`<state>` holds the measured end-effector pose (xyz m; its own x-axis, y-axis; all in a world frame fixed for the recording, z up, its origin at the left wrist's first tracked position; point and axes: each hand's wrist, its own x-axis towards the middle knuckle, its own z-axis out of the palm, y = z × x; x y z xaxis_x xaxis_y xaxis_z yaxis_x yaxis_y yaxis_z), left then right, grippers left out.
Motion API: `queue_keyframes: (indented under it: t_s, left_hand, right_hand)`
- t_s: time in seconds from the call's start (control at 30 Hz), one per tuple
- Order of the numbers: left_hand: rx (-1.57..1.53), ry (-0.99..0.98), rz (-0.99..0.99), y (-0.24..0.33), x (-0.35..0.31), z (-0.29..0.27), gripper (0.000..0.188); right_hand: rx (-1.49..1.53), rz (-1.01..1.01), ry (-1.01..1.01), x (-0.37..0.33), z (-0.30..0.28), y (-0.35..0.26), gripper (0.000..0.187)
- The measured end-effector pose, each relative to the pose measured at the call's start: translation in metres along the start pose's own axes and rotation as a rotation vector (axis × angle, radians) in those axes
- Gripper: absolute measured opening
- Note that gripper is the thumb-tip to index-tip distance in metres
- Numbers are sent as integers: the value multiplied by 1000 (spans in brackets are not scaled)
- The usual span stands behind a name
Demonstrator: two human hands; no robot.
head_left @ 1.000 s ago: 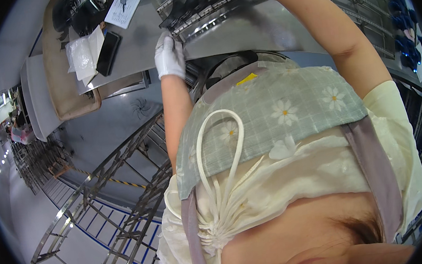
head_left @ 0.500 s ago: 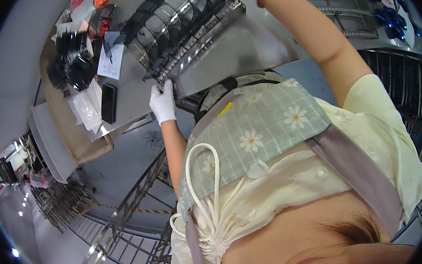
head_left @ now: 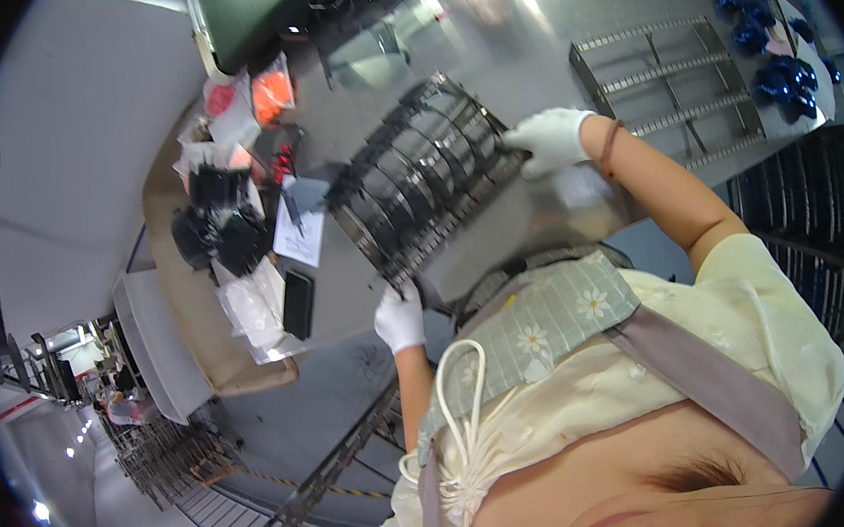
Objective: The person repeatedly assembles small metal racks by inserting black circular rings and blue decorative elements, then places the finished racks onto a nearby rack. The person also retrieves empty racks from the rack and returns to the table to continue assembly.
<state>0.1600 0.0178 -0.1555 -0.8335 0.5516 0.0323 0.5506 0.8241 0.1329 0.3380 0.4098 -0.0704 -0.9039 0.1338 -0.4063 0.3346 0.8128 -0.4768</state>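
A metal slotted rack (head_left: 454, 223) holds a row of dark, glossy curved sheets (head_left: 412, 176) and lies slantwise on the steel table. My left hand (head_left: 400, 318), in a white glove, has its fingers closed on the rack's near left corner at the table edge. At the opposite, right end, my right hand (head_left: 550, 140), gloved in white too, grips the rack's end, fingertips partly hidden behind it. The sheets sit side by side between the rack's bars.
Right of the rack lies another metal slotted frame (head_left: 673, 91), with shiny blue pieces (head_left: 783, 86) beyond it. On the left are a black phone (head_left: 298, 304), a paper sheet (head_left: 299, 236), black curved parts (head_left: 223, 221) and an orange bag (head_left: 272, 91). A dark-green bin (head_left: 260, 22) stands at the back.
My view has shifted, showing more of the table's far side. My right hand has come from beyond the rack's far corner to its right end. My left hand stays at the near corner.
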Motion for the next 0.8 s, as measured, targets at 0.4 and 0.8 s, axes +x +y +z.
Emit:
queue_keyframes:
  t_s: [0.4, 0.8]
  left_hand:
    - [-528, -101, 168, 23, 22, -71, 78]
    - [-1624, -227, -304, 22, 10, -104, 47]
  right_hand:
    - [99, 651, 682, 214, -133, 180, 34]
    - [146, 487, 761, 157, -115, 129, 33]
